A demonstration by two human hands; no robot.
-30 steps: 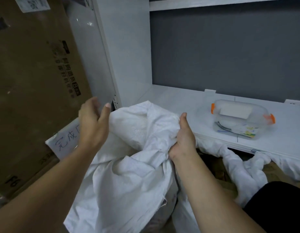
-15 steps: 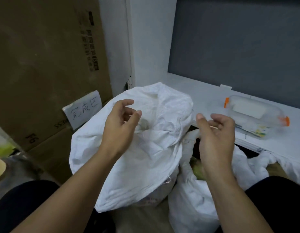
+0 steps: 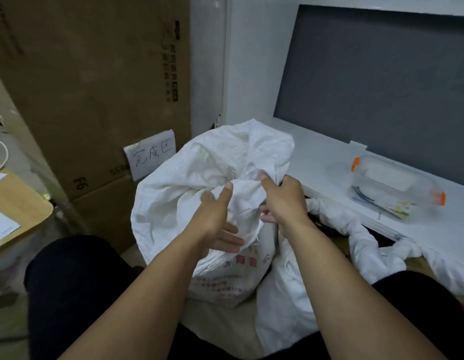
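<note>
Beside cardboard box (image 3: 82, 87), right grip (image 3: 284, 201) clutches white sack (image 3: 179, 193); left grip (image 3: 216, 219), flat-fingered, touches it

Sack (image 3: 173, 193) between the knees — cardboard box (image 3: 95, 87) behind-left, plastic container (image 3: 397, 188) on shelf (image 3: 329, 162) right.

Dim, cool, even indoor light; shadows are soft. The white sack (image 3: 189, 183) is the brightest area. The clear box (image 3: 397, 189) on the desk (image 3: 327, 162) is motion-blurred. Straight edges bow near the borders.
</note>
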